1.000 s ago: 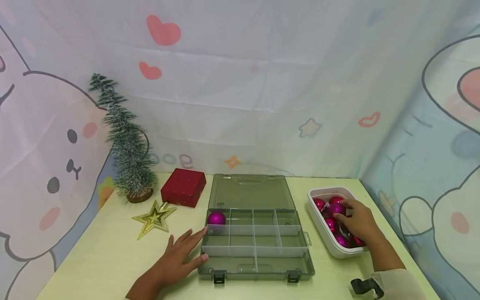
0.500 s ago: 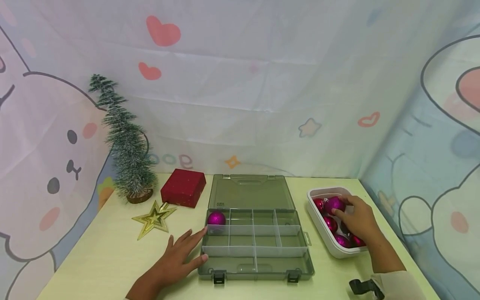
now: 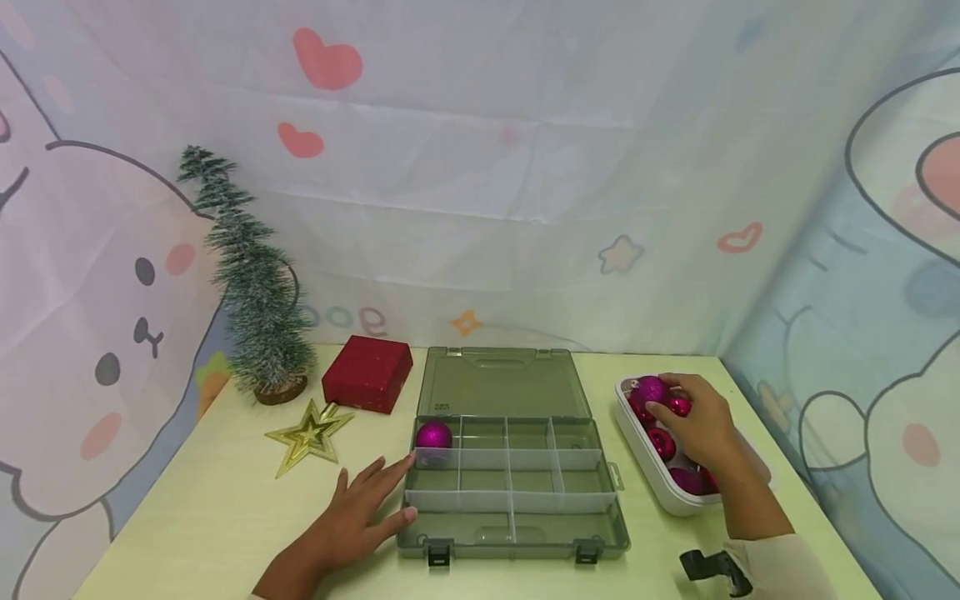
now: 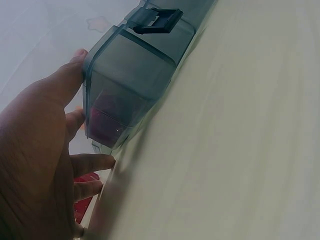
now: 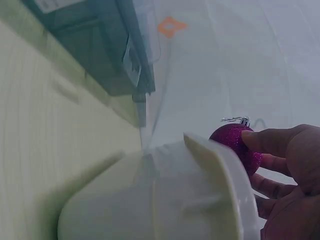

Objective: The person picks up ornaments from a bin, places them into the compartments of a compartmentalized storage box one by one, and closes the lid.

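Observation:
A grey compartment box point(image 3: 513, 533) lies open on the table, with one magenta glitter bauble point(image 3: 432, 436) in its far-left compartment. My left hand point(image 3: 360, 512) rests flat on the table, fingers straight, touching the box's left wall point(image 4: 125, 80). My right hand point(image 3: 693, 421) holds a magenta bauble point(image 3: 649, 390) lifted just above the white tub point(image 3: 651, 471), which contains several more baubles. In the right wrist view the fingertips point(image 5: 260, 142) pinch that bauble point(image 5: 232, 140) over the tub's rim point(image 5: 220, 170).
A small frosted tree point(image 3: 251, 283), a red gift box point(image 3: 367, 373) and a gold star point(image 3: 307, 433) stand at the back left. Printed cloth walls close the table on three sides. The box's lid point(image 3: 501, 383) lies flat behind it.
My right hand has lifted one bauble out of the tub and moved it up and slightly left. The left hand has stayed put.

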Demonstrator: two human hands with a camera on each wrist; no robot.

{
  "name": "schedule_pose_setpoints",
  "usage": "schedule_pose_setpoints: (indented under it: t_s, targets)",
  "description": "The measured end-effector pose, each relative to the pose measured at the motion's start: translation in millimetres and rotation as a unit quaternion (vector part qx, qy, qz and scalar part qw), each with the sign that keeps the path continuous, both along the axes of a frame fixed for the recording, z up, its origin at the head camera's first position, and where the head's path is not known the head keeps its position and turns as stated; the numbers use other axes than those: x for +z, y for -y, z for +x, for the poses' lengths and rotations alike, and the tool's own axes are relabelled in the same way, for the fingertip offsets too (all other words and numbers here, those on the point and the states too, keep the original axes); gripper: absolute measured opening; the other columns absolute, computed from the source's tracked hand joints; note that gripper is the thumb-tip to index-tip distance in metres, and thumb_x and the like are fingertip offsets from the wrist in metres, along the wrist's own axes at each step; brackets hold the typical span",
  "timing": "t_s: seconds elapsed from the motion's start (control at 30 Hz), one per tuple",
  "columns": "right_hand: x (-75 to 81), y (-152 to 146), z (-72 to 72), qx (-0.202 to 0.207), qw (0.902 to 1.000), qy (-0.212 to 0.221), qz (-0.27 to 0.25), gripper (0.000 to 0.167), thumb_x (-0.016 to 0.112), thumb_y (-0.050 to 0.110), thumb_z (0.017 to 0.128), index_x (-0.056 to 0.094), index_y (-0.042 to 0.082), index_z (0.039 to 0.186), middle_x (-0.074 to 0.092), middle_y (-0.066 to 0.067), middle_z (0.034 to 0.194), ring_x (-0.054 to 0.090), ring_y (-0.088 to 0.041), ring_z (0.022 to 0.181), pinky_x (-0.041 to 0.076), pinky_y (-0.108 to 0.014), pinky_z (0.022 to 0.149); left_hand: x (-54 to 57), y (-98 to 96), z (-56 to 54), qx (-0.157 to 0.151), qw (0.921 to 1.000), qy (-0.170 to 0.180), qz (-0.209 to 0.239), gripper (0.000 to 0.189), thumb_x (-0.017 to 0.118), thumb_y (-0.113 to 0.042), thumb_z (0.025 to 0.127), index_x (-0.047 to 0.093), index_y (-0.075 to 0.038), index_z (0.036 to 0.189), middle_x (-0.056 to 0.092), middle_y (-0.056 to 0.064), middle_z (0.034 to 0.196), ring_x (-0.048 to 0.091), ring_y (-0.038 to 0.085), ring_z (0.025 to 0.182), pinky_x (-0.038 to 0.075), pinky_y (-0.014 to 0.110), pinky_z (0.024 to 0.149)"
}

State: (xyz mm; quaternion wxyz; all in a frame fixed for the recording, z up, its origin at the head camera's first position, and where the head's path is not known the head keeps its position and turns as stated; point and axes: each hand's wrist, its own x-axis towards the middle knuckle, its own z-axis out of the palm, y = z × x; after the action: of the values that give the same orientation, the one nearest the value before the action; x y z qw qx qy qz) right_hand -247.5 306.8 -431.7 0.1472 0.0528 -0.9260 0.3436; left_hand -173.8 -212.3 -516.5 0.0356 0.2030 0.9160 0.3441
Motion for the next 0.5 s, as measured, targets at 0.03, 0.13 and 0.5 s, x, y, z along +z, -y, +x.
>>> schedule_pose_setpoints:
  t_s: [0.03,0.13,0.5]
  targets:
    - [0.6,3,-0.5,0.001,1.0,0.003,-0.005,0.054,0.078,0.015,0.102,0.058,-0.001,0.15,0.061,-0.03,0.146,0.063,-0.053,0.134,0.051,-0.072,0.113,-0.1,0.0,-0.1,0.0,1.0,0.0,-0.001,0.073,0.064,-0.049,0.108,0.035,-0.03,0.173,0.046,0.006,0.174,0.029,0.053,0.164,-0.002,0.093,0.118]
    - [1.6,12,-1.9,0.006,0.9999,0.007,-0.011,0.055,0.077,0.016,0.103,0.058,0.0,0.152,0.06,-0.029,0.147,0.062,-0.052,0.135,0.05,-0.071,0.114,-1.1,-0.3,-0.6,0.002,1.0,0.001,-0.002,0.074,0.064,-0.049,0.108,0.035,-0.03,0.173,0.046,0.006,0.174,0.029,0.053,0.165,-0.002,0.093,0.118]
    - [1.2,52,-10.8,0.065,0.9947,-0.061,-0.05,0.049,0.083,0.005,0.096,0.066,-0.005,0.141,0.068,-0.026,0.134,0.073,-0.046,0.123,0.061,-0.057,0.105,-3.2,-1.2,-2.3,0.002,1.0,0.005,-0.001,0.074,0.063,-0.05,0.108,0.035,-0.03,0.173,0.046,0.008,0.174,0.028,0.054,0.164,-0.002,0.092,0.119]
